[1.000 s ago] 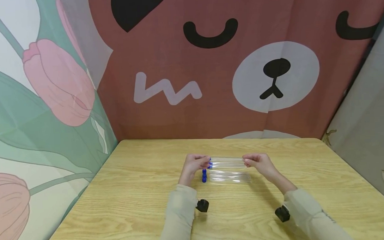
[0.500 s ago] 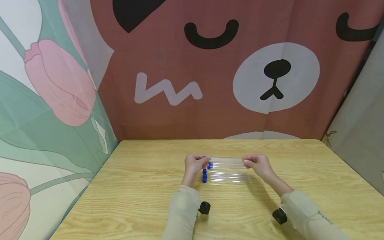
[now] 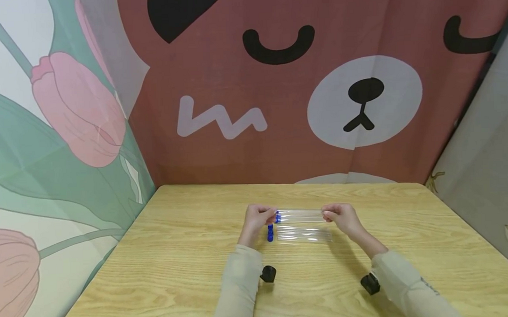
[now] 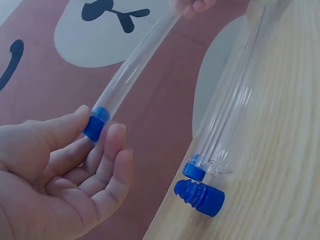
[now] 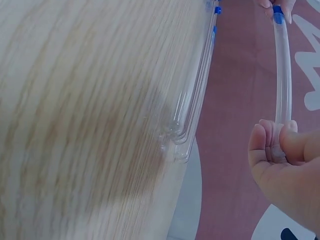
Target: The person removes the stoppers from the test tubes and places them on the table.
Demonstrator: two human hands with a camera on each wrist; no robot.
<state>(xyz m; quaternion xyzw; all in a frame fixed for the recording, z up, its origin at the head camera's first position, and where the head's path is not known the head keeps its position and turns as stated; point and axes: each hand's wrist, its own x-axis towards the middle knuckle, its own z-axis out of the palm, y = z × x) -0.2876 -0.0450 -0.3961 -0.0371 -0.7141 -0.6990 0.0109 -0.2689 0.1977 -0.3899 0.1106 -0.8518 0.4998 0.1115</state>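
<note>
Between both hands hangs a clear test tube (image 4: 131, 70), held sideways above the table, with a blue stopper (image 4: 95, 125) in its left end. My left hand (image 3: 257, 220) pinches that stopper between thumb and fingers. At the other end, my right hand (image 3: 342, 217) grips the tube's closed tip, mostly hidden by the fingers in the right wrist view. Below lie several clear test tubes (image 3: 304, 233) side by side, some with blue stoppers and some uncapped. Loose ribbed blue stoppers (image 4: 201, 197) lie in a short row by their open ends.
The wooden table (image 3: 178, 273) spreads out on all sides of the tubes. A cloth backdrop with a bear face (image 3: 220, 159) hangs behind its far edge. On each sleeve sits a small black wrist camera (image 3: 268, 273).
The held tube has dropped slightly in the head view. My left hand's fingers have shifted a little at the stopper, while the right hand keeps its grip. The tubes on the table stay put.
</note>
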